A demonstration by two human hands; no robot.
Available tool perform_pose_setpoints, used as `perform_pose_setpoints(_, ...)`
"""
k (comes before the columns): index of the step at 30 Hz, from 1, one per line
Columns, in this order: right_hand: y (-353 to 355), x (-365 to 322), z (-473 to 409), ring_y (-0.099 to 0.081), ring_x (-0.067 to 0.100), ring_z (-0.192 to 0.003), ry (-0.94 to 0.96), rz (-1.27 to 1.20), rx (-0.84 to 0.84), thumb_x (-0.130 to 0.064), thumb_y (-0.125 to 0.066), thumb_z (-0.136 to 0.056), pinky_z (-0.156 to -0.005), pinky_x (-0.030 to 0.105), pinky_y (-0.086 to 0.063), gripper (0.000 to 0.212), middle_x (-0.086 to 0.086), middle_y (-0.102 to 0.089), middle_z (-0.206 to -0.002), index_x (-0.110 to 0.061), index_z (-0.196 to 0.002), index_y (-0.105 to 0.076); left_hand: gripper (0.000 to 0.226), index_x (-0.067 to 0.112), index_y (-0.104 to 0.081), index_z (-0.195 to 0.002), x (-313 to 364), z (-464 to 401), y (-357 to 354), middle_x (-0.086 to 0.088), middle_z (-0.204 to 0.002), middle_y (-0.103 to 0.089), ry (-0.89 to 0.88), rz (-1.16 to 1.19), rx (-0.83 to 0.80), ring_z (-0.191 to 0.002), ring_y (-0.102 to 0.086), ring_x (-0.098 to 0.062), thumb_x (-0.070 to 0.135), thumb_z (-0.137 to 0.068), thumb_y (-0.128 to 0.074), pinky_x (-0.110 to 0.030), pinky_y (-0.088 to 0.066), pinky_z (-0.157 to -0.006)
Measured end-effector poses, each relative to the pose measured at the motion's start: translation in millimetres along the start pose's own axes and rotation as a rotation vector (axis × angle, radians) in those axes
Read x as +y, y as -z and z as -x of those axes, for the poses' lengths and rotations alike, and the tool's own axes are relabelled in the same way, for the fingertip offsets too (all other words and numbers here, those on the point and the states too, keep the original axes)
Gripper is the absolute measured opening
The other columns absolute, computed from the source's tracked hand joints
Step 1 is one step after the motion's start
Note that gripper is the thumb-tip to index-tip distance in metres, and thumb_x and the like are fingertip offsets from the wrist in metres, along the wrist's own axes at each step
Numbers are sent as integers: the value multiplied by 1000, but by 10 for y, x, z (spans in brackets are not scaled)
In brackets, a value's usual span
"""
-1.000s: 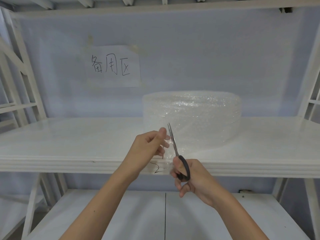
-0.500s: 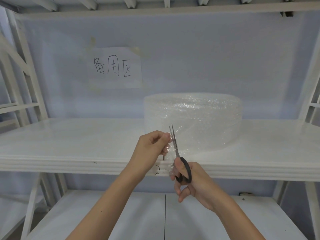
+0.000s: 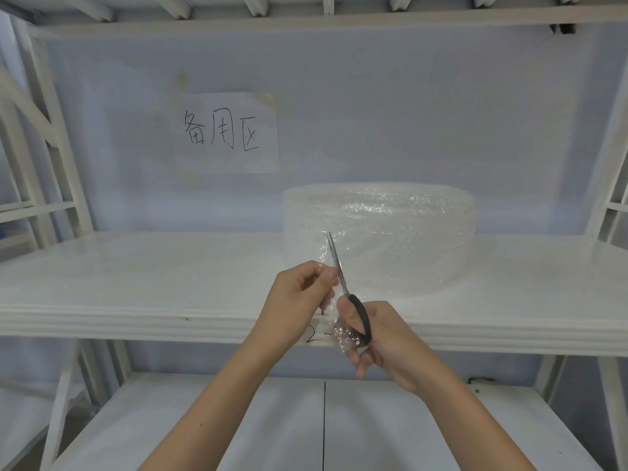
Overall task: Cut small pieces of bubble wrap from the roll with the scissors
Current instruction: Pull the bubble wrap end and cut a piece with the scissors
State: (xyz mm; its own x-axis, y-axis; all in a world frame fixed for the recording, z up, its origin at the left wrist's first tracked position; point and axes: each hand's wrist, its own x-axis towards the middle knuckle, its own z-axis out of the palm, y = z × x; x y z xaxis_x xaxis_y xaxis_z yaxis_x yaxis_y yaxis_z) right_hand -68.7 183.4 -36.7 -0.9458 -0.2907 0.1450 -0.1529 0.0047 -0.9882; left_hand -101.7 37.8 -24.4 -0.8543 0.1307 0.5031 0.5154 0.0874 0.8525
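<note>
White shelving [image 3: 136, 300] fills your view, a handwritten paper sign [image 3: 224, 132] taped to the pale back wall. Your bubble wrap roll [image 3: 380, 239] lies flat on the middle shelf, right of centre, its loose end drawn toward you over the front edge. Your left hand [image 3: 295, 297] pinches that loose sheet taut. Your right hand [image 3: 377, 334] grips the scissors [image 3: 339, 270] by the black handles, blades nearly closed, pointing up into the sheet. Judgement: a cut is in progress; no finished pieces are visible on the shelf, so most remains. Shelf space lies open left of the roll; the hands work just past the shelf lip.
</note>
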Motion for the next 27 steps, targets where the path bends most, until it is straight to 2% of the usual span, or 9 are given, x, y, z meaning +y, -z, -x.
perform_pose_setpoints(3, -19, -45, -9, -48, 14, -41, -11, -4, 3, -62, -61, -71, -33, 22, -43, 45, 4, -50, -57, -20, -56, -68, 23, 6, -68, -79, -39, 18, 8, -20, -68, -61, -17, -22, -34, -63, -54, -16, 19, -97, -59, -33, -48, -66)
perform_pose_setpoints(5, -38, -69, -28, -48, 13, -38, -12, 1, 6, -63, -58, -74, -33, 22, -42, 48, 5, -50, -55, -20, -55, -68, 22, 8, -69, -80, -57, 27, 11, -28, -75, -62, -20, -24, -46, -66, -55, -18, 19, -96, -59, -35, -48, -67)
perform_pose_setpoints(6, -47, -75, -37, -47, 13, -37, -8, -1, 15, -63, -58, -74, -33, 21, -41, 49, 7, -49, -54, -19, -54, -67, 22, 9, -70, -79, -60, 26, 13, -25, -72, -61, -15, -27, -48, -65, -54, -17, 18, -96, -59, -34, -48, -67)
perform_pose_setpoints(8, -56, -81, -56, -44, 13, -35, -3, -5, 36, -61, -60, -74, -32, 21, -40, 48, 7, -46, -54, -18, -54, -67, 23, 13, -69, -77, -64, 26, 23, -9, -64, -59, -1, -41, -49, -61, -51, -13, 15, -96, -58, -27, -47, -64)
perform_pose_setpoints(11, -47, -88, -79, -44, 14, -36, -4, -18, 45, -62, -63, -70, -30, 21, -39, 53, 7, -46, -58, -9, -65, -66, 24, 16, -69, -74, -74, 28, 43, 3, -60, -56, 17, -62, -58, -57, -50, -10, 16, -96, -59, -23, -45, -61)
perform_pose_setpoints(15, -33, -145, -124, -43, 14, -36, -11, 11, 47, -65, -61, -67, -32, 22, -39, 54, 2, -47, -55, -11, -59, -56, 27, 17, -67, -72, -78, 44, 56, 7, -58, -56, 22, -74, -59, -56, -49, -10, 25, -96, -60, -23, -44, -60)
perform_pose_setpoints(19, -28, -196, -168, -46, 15, -37, -19, 16, 55, -65, -61, -68, -34, 22, -40, 56, 1, -54, -56, -9, -62, -53, 27, 16, -66, -71, -58, 38, 86, 10, -56, -57, 30, -74, -52, -56, -50, -9, 21, -97, -59, -21, -46, -60)
perform_pose_setpoints(22, -10, -251, -194, -47, 18, -38, -4, 19, 63, -65, -63, -69, -38, 24, -41, 56, 6, -55, -62, -11, -61, -49, 23, 9, -68, -79, -100, 72, 102, -2, -64, -61, 57, -51, -63, -60, -52, -12, 19, -97, -58, -25, -47, -62)
perform_pose_setpoints(27, -67, -322, -187, -49, 18, -40, 15, 96, 87, -63, -64, -68, -40, 25, -44, 50, 6, -62, -65, -17, -50, -63, 22, 7, -71, -84, -94, 39, 195, 1, -62, -65, 115, 54, 71, -54, -55, -11, 20, -97, -58, -23, -51, -57)
